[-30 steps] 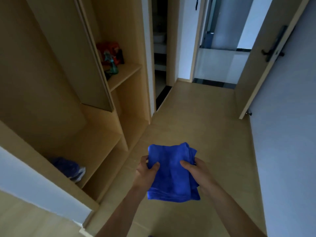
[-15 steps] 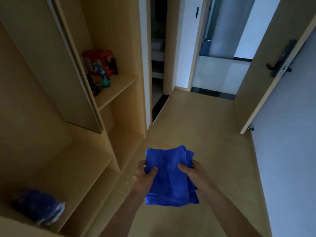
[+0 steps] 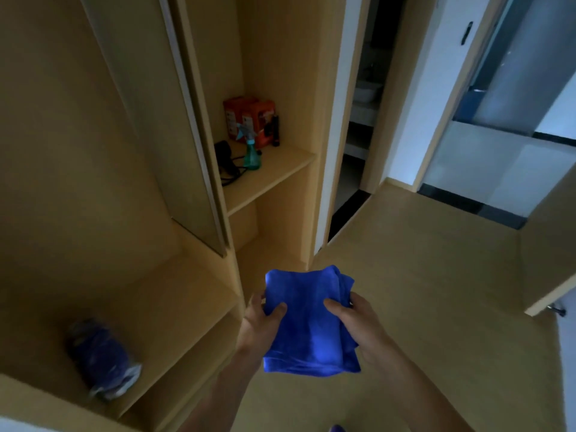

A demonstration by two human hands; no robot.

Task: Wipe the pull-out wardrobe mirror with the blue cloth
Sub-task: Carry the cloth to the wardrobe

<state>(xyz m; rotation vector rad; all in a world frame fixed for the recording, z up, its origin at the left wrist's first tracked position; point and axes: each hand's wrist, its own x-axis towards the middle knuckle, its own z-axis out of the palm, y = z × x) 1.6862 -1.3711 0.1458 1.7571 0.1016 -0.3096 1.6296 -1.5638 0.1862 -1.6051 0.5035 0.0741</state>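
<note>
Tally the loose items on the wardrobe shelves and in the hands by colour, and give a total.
Blue: 2 (blue cloth, bagged bundle)
Red-orange: 1 (box pack, possibly two boxes)
Teal: 1 (spray bottle)
Black: 2 (hair dryer, slim black stick)
Total: 6

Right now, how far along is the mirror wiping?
Done: the blue cloth is folded and picked up. In hand: left hand and right hand both grip it. Left: all the wiping; the cloth is not touching the wardrobe mirror panel.
</note>
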